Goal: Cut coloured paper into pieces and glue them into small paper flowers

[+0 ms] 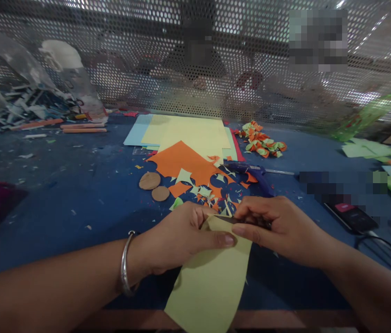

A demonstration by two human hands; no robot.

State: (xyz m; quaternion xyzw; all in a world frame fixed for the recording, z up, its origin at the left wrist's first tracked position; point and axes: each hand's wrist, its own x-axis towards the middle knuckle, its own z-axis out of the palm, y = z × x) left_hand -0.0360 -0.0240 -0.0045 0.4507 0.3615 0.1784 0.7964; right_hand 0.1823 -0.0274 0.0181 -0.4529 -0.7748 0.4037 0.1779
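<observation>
My left hand [184, 238] is closed on a sheet of pale yellow-green paper [212, 282], its thumb lying flat on top near the upper edge. The sheet hangs down toward me over the table's front edge. In my right hand [278, 226] is what looks like a pair of scissors [226, 219], its dark blade at the paper's top edge and its handles mostly hidden by my fingers. Just beyond both hands lie paper scraps [204, 190] and a cut-up orange sheet [184, 162]. Two brown discs [150, 181] sit to their left.
A blue glue gun [256, 173] rests behind my right hand. Beyond are stacked coloured sheets [188, 132] and a pile of orange-green paper pieces [263, 141]. A phone [351, 215] with a cable lies right; a green bottle [372, 113] and clear bottle [80, 85] stand near the mesh.
</observation>
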